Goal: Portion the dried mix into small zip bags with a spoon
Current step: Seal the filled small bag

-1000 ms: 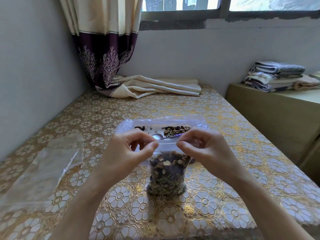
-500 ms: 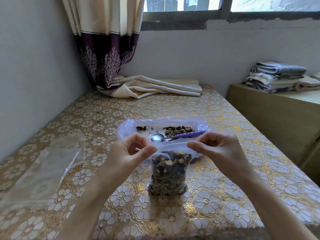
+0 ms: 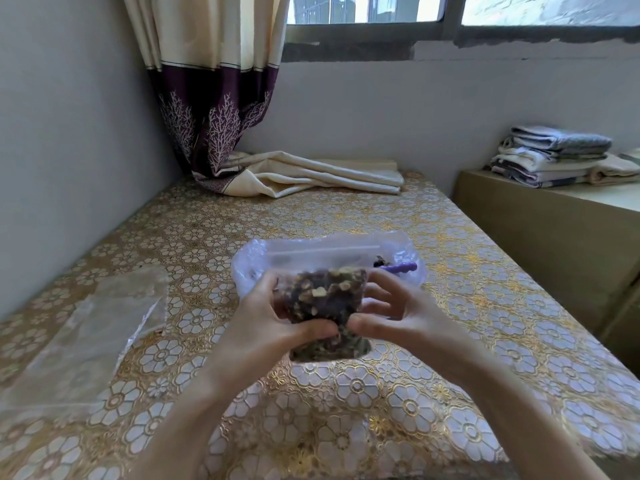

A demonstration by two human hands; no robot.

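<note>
Surface (image 3: 450,271) – glossy gold-and-white floral cloth, cream curtain (image 3: 304,174) heaped at the far end. Near left lies a flat clear stack of empty bags (image 3: 90,327), thin crinkly film. Centre: large clear bag (image 3: 325,251), slack, nearly empty of mix, with the purple spoon handle (image 3: 398,266) poking right inside it. Small zip bag (image 3: 325,313) sits just near of that, raised off the cloth, packed with lumpy brown dried mix, long axis upright and tipped slightly toward the camera.

Left hand (image 3: 273,317) grips the bag's left side, thumb across the front. Right hand (image 3: 391,317) grips the right side, thumb meeting the other at the bag's middle, fingers curled behind. Both equally near – bag lies between them. Top seal not readable; likely next is setting it aside.
</note>
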